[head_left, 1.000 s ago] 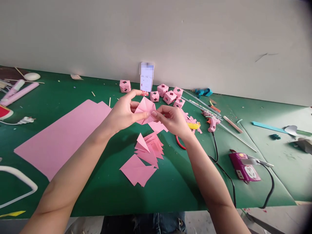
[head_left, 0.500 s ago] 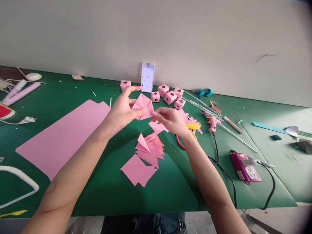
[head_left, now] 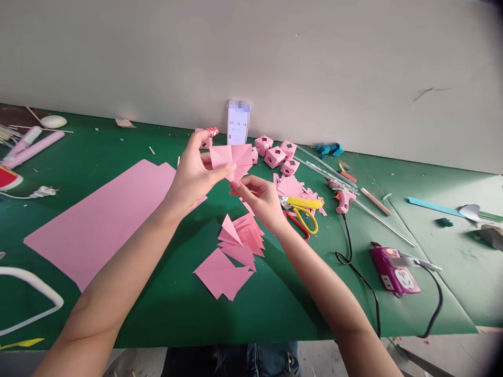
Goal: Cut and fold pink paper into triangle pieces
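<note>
A creased pink sheet of folding paper (head_left: 240,156) is held up above the table between both hands. My left hand (head_left: 198,170) pinches its left side, thumb across the front and a red-and-white wrap on one fingertip. With thumb and fingers, my right hand (head_left: 259,196) grips the lower corner. Below the hands lie a folded pink triangle (head_left: 231,231) and several pink paper squares (head_left: 216,272) in an overlapping pile. Several folded pink paper boxes (head_left: 274,156) with diamond-shaped holes sit beyond the hands, one partly hidden behind my left hand.
A phone (head_left: 238,123) showing a timer leans on the wall. Large pink paper (head_left: 106,220) lies to the left. On the right are scissors (head_left: 301,212), paper scraps (head_left: 291,187), a pink glue gun (head_left: 345,200), clear sticks (head_left: 387,228) and a purple power socket (head_left: 395,272).
The pink paper has turned in my hands, so a straight edge now faces up. My right hand has moved left and down to its lower corner, uncovering more of the scissors.
</note>
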`<state>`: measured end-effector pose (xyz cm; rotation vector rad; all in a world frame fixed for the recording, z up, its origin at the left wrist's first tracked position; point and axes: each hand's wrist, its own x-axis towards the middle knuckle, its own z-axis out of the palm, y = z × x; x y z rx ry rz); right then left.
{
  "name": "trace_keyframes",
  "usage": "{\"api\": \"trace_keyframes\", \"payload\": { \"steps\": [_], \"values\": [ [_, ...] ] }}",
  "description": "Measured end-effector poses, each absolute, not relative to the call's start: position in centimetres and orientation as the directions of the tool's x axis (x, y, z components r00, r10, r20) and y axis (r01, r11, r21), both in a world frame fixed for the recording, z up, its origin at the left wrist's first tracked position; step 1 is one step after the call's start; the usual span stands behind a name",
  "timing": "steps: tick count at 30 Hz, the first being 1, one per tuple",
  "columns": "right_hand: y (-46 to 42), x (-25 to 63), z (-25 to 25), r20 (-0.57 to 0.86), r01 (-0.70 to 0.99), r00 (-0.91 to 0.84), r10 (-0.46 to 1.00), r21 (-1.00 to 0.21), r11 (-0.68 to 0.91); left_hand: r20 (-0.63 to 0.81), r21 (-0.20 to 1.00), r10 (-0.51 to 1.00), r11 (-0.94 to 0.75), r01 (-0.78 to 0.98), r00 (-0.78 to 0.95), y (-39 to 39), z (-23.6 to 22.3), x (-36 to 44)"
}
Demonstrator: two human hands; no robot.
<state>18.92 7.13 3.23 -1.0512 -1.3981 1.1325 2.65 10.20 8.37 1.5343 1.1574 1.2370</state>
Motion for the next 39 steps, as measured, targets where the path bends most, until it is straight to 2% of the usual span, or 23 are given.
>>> {"api": "trace_keyframes", "payload": {
  "steps": [6, 9, 12, 16, 21, 31, 34, 39],
  "values": [
    [7.0, 19.7, 4.4, 0.209, 0.105, -0.139, 0.968, -0.969, 0.224, 0.205, 0.966, 0.970, -0.222, 0.132, 0.130, 10.1, 8.6, 2.6],
    [7.4, 21.2, 5.2, 0.233, 0.027, -0.055, 0.971, -0.972, 0.234, 0.239, 0.956, 0.963, -0.256, 0.143, 0.126, 10.2, 8.8, 2.2],
    [7.9, 22.7, 5.7, 0.195, -0.024, -0.020, 0.981, -0.981, 0.195, 0.215, 0.952, 0.963, -0.244, 0.187, 0.165, 10.2, 9.0, 1.8],
    [8.2, 23.5, 5.5, 0.176, -0.047, -0.091, 0.980, -0.984, 0.172, 0.172, 0.947, 0.950, -0.233, 0.223, 0.262, 9.8, 9.0, 1.6],
    [8.2, 23.7, 5.4, 0.211, -0.044, -0.114, 0.971, -0.977, 0.207, 0.166, 0.926, 0.946, -0.247, 0.285, 0.280, 9.7, 8.9, 1.6],
    [7.3, 23.8, 6.8, 0.150, 0.115, -0.305, 0.941, -0.975, 0.193, 0.217, 0.794, 0.899, -0.390, 0.467, 0.381, 8.7, 9.7, 1.4],
    [7.2, 23.6, 6.7, 0.111, 0.126, -0.324, 0.939, -0.979, 0.160, 0.217, 0.808, 0.895, -0.388, 0.444, 0.389, 8.6, 9.7, 1.6],
    [7.4, 23.1, 6.3, 0.139, 0.043, -0.229, 0.963, -0.987, 0.153, 0.211, 0.897, 0.914, -0.322, 0.303, 0.346, 8.9, 9.6, 1.5]
  ]
}}
